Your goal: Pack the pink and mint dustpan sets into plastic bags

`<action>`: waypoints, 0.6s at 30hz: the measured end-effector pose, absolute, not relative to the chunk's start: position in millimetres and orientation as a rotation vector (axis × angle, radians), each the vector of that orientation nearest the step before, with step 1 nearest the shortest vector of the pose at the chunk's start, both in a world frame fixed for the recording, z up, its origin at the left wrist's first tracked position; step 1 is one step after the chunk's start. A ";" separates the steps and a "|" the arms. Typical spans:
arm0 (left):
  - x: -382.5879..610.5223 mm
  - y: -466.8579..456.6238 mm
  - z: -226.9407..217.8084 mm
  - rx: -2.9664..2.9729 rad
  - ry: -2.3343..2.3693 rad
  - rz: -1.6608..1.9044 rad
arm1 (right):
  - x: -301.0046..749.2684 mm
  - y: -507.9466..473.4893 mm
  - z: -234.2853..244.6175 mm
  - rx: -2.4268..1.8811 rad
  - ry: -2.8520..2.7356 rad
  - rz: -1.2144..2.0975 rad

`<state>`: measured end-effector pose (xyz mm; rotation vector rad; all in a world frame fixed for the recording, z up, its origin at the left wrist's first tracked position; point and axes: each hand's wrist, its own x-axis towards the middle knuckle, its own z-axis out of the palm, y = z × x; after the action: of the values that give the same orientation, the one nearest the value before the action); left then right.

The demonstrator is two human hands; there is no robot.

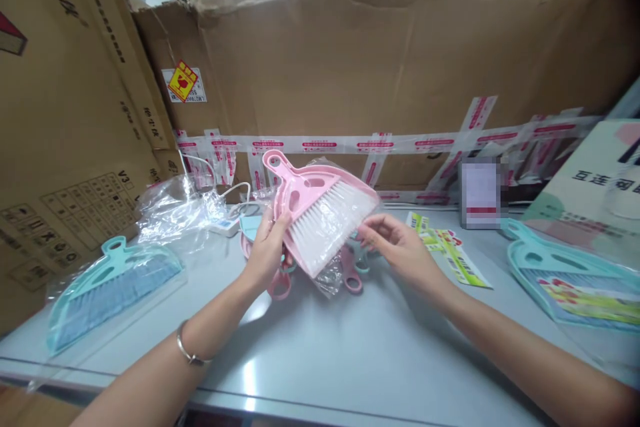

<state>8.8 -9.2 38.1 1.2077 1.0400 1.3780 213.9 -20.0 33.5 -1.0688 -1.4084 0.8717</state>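
Note:
A pink dustpan (317,181) with a white-bristled brush (327,223) nested in it is held up above the table, tilted, with clear plastic film (327,280) around it. My left hand (273,240) grips its left side, thumb over the front. At its right corner, the fingers of my right hand (393,237) are pinched together at the edge; whether they hold the pan or only the film, I cannot tell. Behind and below, more pink handles (353,273) and a turquoise piece (250,227) show, partly hidden by the held set.
Turquoise dustpan sets lie at the left (115,287) and right (575,273). Printed green cards (450,250) and a small upright screen (480,193) sit right of centre. Crumpled clear plastic (175,210) lies back left. Large cardboard boxes (320,73) wall the back of the table (350,353).

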 end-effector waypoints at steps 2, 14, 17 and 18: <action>11.3 -13.1 35.2 1.215 1.006 1.357 | 209.5 -24.7 28.2 -1.038 -1.212 1.133; -55.9 37.3 55.4 1.277 1.371 1.829 | 211.9 -34.7 23.1 -0.931 -0.740 1.226; -132.8 56.3 65.7 1.187 1.776 2.091 | 221.0 -29.5 23.2 -0.938 -0.731 1.220; -155.1 57.4 66.8 1.218 1.810 2.082 | 223.4 -27.4 23.3 -0.941 -0.738 1.235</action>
<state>-155.1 57.4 66.8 1.2182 1.8096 2.0824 223.4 -27.4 23.3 -0.9413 -0.7376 1.2350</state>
